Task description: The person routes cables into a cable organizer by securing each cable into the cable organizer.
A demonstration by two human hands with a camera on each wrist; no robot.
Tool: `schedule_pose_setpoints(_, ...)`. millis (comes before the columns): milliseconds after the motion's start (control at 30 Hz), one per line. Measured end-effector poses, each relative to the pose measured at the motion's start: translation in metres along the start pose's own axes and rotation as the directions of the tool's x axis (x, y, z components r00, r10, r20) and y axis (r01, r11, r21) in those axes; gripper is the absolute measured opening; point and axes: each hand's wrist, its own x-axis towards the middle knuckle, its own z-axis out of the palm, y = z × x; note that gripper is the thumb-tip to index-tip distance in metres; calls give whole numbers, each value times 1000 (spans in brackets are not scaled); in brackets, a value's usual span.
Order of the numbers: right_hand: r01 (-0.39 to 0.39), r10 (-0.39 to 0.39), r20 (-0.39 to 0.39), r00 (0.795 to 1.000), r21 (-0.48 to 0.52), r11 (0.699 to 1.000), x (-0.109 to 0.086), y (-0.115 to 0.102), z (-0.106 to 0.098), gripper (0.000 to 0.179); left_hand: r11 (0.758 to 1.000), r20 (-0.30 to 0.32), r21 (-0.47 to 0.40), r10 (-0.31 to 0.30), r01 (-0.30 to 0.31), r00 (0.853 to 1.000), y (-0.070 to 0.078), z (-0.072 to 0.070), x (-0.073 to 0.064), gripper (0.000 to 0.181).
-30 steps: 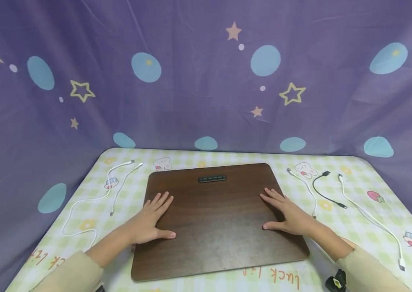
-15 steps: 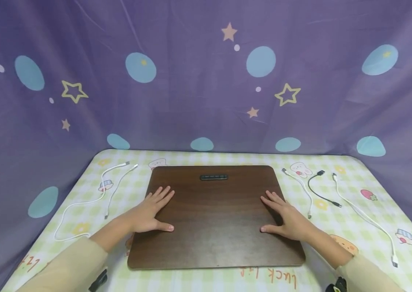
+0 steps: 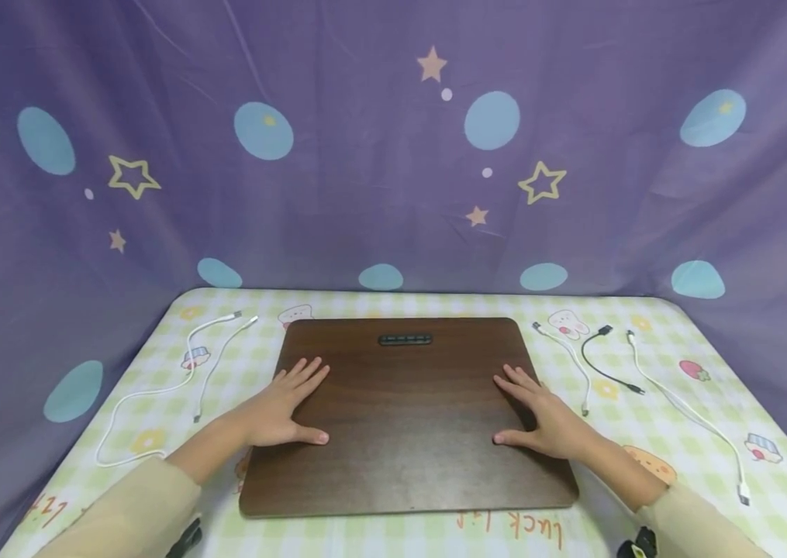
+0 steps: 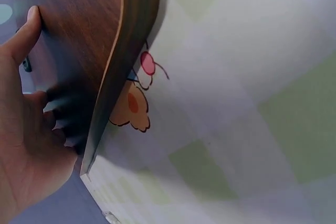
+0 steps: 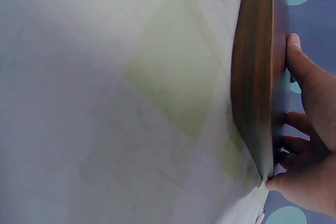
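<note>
A dark brown wood-grain board [image 3: 407, 418] with rounded corners lies flat in the middle of the table. Set near its far edge is a small black slotted strip [image 3: 405, 339]. My left hand [image 3: 277, 411] rests on the board's left side with fingers and thumb spread. On the right side my right hand [image 3: 547, 415] lies the same way, thumb pointing inward. Both wrist views show fingertips touching the top face, the left hand [image 4: 31, 135] and the right hand [image 5: 315, 114] beside the board's thick edge. Neither hand grips anything. The board's underside is hidden.
A long white cable [image 3: 156, 394] and a shorter white cable [image 3: 215, 364] lie left of the board. To its right are a short white cable [image 3: 574, 360], a black cable [image 3: 595, 368] and a longer white cable [image 3: 686, 409]. A checked cloth [image 3: 372, 535] covers the table; a purple curtain [image 3: 365, 155] hangs behind.
The board has turned slightly clockwise from its earlier slant, so its edges run nearly level in the head view. Both hands have stayed on it. The head view has shifted a little.
</note>
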Motion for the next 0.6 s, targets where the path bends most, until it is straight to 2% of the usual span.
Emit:
schedule_pose_setpoints(133,-6,6,-4,1000,-6,1000,-1,0,1,88,1000,-10,12,8,-8,1000,0,1,-1,108)
schedule_pose_setpoints(367,-12,12,13,1000,-32,999,-2,-1,1,88,997,-23,82,6,-4,1000,0,0,-2,106)
schedule_pose_setpoints(600,-2,3,19,1000,-61,998,-1,-1,-2,87,996,-35,91,9,-6,999,-1,1,-1,107)
